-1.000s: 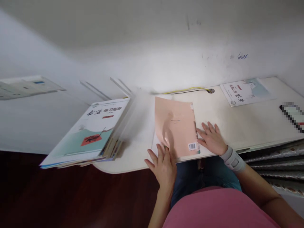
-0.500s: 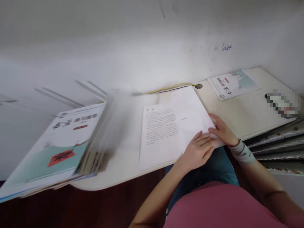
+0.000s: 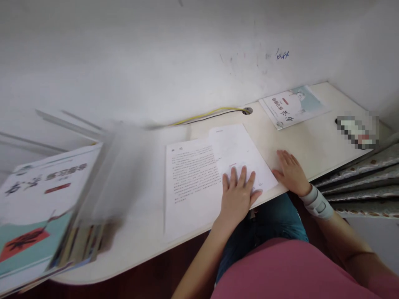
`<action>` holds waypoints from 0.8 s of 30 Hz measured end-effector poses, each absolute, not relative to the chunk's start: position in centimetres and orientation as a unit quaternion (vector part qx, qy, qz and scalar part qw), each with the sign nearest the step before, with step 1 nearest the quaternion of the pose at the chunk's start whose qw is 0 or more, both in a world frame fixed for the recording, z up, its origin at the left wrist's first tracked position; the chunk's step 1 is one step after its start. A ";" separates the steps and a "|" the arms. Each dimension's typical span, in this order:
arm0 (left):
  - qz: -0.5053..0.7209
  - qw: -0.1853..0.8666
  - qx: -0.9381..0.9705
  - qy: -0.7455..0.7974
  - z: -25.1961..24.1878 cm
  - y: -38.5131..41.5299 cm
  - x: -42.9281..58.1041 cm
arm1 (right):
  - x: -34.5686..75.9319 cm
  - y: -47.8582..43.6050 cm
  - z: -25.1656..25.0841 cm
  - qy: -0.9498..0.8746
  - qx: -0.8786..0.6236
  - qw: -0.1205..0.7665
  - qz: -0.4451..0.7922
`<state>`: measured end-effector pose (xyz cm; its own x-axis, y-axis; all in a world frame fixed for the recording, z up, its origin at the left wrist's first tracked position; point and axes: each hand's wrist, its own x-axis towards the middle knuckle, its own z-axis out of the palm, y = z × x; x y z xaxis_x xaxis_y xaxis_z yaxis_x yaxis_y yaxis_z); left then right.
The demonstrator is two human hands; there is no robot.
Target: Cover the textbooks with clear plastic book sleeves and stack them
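Observation:
An open book (image 3: pixel 199 174) with white printed pages lies on the white desk (image 3: pixel 314 141) in front of me. My left hand (image 3: pixel 238 195) rests flat on the right-hand page, fingers stretched out and slightly spread. My right hand (image 3: pixel 289 172) lies flat on the desk just beyond the book's right edge, fingers extended, with a grey band on its wrist. Neither hand holds anything.
A blurred stack of books (image 3: pixel 40 207) with a teal and white cover on top sits at the left. Another booklet (image 3: pixel 293 106) lies at the back right. A yellow cable (image 3: pixel 205 114) runs along the wall into a desk hole. A pixelated object (image 3: pixel 357 128) lies far right.
The pink-covered book was opened; white pages now show. My left hand moved from the book's lower left corner onto the right page. The view shifted left.

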<state>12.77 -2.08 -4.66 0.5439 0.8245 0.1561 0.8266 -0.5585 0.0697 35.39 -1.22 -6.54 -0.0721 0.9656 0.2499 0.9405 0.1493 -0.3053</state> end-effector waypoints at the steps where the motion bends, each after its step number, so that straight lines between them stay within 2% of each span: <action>1: -0.082 0.006 -0.880 -0.469 -4.6 -2.1 12.7 | 35.3 -1.3 -6.7 -0.733 -0.655 0.180 0.024; 7: -0.059 -0.015 -0.884 -0.464 -4.4 -1.8 12.6 | 35.3 -1.3 -6.8 -0.741 -0.655 0.144 0.025; 14: -0.011 -0.026 -0.870 -0.491 -3.4 -1.7 14.5 | 35.5 -1.3 -6.2 -0.739 -0.647 0.181 0.042; 24: -0.057 -0.017 -0.849 -0.525 -4.7 -1.8 18.6 | 35.7 -1.3 -6.3 -0.731 -0.640 0.228 0.064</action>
